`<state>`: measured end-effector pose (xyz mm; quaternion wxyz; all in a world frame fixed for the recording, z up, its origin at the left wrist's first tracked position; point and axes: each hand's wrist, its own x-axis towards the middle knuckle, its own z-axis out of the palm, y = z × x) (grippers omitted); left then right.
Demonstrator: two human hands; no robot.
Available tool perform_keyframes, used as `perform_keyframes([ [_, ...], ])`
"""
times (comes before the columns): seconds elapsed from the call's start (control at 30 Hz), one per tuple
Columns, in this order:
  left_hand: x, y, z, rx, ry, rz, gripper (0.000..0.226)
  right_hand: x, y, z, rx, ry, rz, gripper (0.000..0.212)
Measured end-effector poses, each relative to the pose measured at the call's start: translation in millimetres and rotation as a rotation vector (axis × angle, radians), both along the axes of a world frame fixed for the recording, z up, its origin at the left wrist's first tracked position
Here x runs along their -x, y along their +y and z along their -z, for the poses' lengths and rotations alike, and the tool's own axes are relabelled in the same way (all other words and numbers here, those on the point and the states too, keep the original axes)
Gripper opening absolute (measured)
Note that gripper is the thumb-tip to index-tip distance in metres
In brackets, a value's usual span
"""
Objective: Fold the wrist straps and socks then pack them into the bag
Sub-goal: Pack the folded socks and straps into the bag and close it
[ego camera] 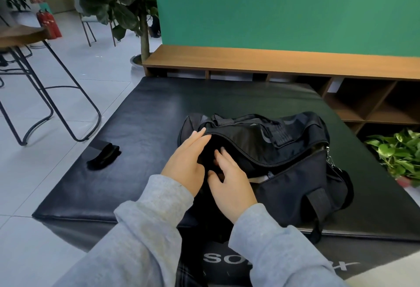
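Both hands work at the black duffel bag's (295, 173) unzipped mouth: left hand (186, 161) flat, fingers straight on the rim; right hand (229, 182) relaxed, fingers reaching inside. A black folded sock (103, 156) lies far left on the mat (141, 114).

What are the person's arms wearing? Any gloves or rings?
Both arms wear long, soft, light grey sleeves, the left sleeve and the right sleeve, each ending at the wrist. The left hand and right hand are bare: no gloves, rings or watch show.

bag (295, 164) on mat (147, 109) | folded sock (103, 157) left of bag, well apart
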<state>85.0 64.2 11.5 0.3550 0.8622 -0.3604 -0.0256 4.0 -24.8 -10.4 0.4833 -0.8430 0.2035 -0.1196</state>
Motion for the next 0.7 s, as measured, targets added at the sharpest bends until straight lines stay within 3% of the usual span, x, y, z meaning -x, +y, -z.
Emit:
perform_keyframes([
  [0.3, -2, 14, 6, 0.077, 0.07, 0.052, 0.066, 1, 5, -2, 0.008, 0.04, -0.057, 0.046],
  [0.53, -6, 23, 13, 0.158, 0.024, 0.067, 0.065, 4, 16, -7, -0.031, -0.168, 0.007, 0.039],
  [0.7, -8, 36, 19, 0.267, 0.001, 0.059, 0.065, 0, 22, -11, -0.003, -0.317, 0.016, 0.048],
])
